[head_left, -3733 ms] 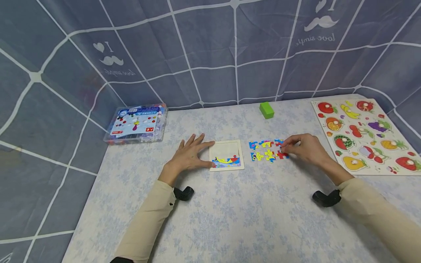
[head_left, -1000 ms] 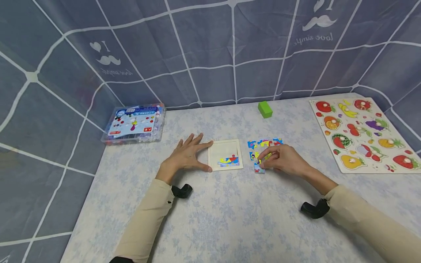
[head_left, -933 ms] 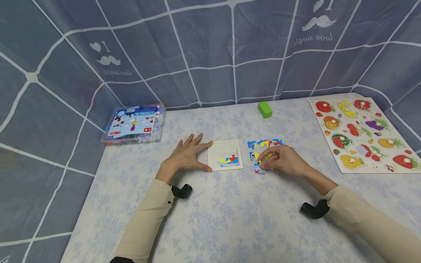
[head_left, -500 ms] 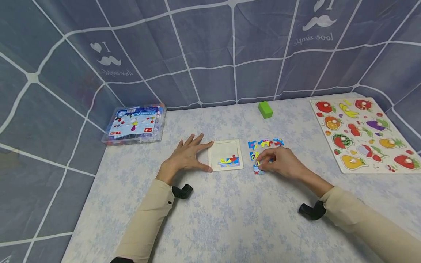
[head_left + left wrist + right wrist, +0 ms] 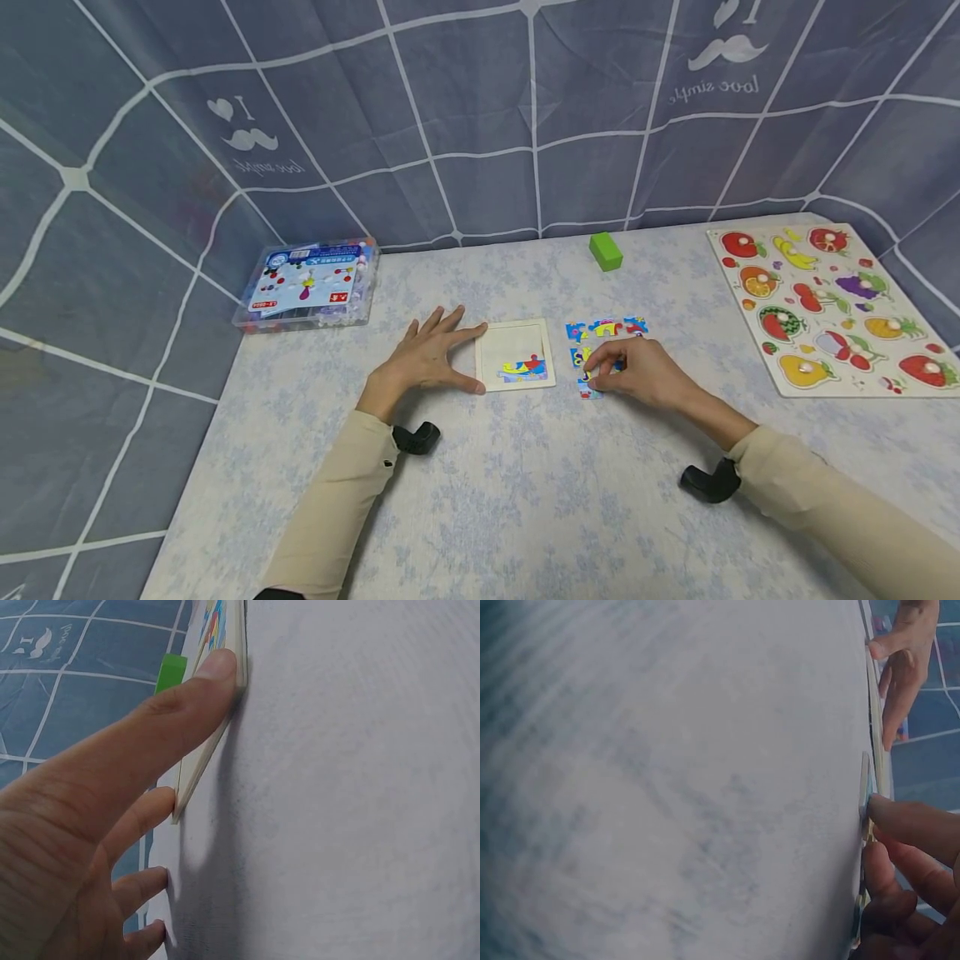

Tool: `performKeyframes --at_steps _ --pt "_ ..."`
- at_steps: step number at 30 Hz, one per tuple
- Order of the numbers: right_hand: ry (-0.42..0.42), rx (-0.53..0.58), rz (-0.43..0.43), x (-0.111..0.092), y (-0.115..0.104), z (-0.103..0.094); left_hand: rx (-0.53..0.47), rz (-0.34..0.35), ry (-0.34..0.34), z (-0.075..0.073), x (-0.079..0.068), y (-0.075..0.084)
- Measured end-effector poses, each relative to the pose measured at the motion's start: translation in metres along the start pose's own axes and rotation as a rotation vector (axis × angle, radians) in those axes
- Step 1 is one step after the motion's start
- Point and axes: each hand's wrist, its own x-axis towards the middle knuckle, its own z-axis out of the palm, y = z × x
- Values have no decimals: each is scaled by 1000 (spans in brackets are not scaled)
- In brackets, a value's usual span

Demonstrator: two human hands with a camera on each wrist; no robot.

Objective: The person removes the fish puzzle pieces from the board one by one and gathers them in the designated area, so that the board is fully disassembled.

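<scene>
My left hand (image 5: 427,354) lies spread at the left side of a small wooden puzzle tray (image 5: 551,367). Its thumb and index finger touch the tray's two left corners; the left wrist view shows the thumb (image 5: 217,666) on the near one. Joined pieces with yellow, red and blue parts (image 5: 525,368) sit in the tray's lower right. Right of the tray, my right hand (image 5: 637,371) pinches a jigsaw piece (image 5: 587,392) between thumb and index finger, low over the table. Several other jigsaw pieces (image 5: 606,327) lie in rows there, partly hidden by this hand.
A green block (image 5: 606,252) stands toward the back. At the right lies a fruit peg board (image 5: 787,379). A clear plastic box with a printed card (image 5: 307,283) sits at the back left, near the grey checked curtain (image 5: 480,108).
My right hand has moved from the right end of the loose pieces to their lower left. The tray's lower left piece is gone from it. In the last second the right hand shifts slightly nearer.
</scene>
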Motion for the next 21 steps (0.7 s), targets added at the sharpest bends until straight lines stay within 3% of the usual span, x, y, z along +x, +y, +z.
performKeyframes --at_steps 14,21 --pt "31 3 -29 5 -10 0 -8 1 -3 0 0 0" --pt "-54 17 -68 24 -37 17 -9 -3 -7 0 0 1"
